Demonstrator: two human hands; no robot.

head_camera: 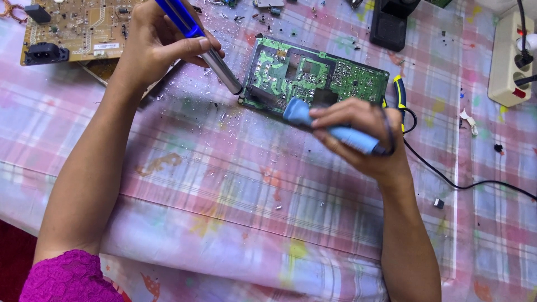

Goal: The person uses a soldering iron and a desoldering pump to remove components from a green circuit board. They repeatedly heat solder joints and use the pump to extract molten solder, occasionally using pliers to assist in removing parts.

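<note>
A green circuit board point(335, 75) lies solder side up on the plaid tablecloth point(224, 184). My left hand point(154, 42) grips a blue and silver desoldering pump point(210, 53), its tip at the board's left edge. My right hand point(358, 134) holds a soldering iron with a light blue handle point(330, 126), its front end over the board's near edge. The iron's tip is hard to make out against the board.
A tan circuit board point(72, 28) sits at the back left. A black stand point(391, 22) is at the back, a white power strip point(509, 61) at the right edge. A black cord point(447, 179) trails right. Yellow-handled pliers point(398, 92) lie behind my right hand. Small debris is scattered about.
</note>
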